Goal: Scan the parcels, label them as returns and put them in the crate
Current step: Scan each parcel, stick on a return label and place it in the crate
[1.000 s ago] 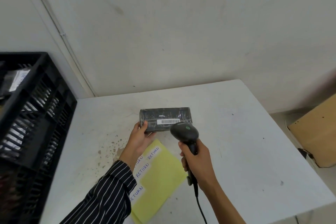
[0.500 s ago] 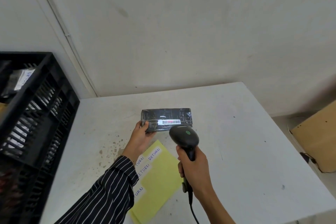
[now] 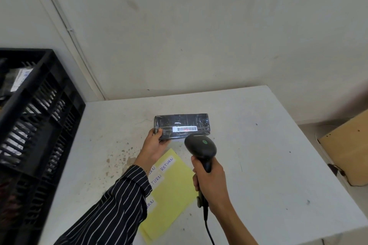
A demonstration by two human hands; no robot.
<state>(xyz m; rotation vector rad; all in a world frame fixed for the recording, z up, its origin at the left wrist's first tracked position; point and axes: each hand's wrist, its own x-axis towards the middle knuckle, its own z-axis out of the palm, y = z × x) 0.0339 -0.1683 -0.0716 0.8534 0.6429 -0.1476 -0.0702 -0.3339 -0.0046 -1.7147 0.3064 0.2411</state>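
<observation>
Parcel (image 3: 182,123) in left grip (image 3: 154,148), scanner (image 3: 200,148) just beside

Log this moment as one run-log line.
step: scan | left hand: holds parcel | right hand: grips scanner, aimed at barcode

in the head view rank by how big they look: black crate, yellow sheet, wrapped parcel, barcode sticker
1. black crate, close to the camera and cut off by the frame
2. yellow sheet, partly hidden by the sleeve
3. wrapped parcel
4. barcode sticker
</observation>
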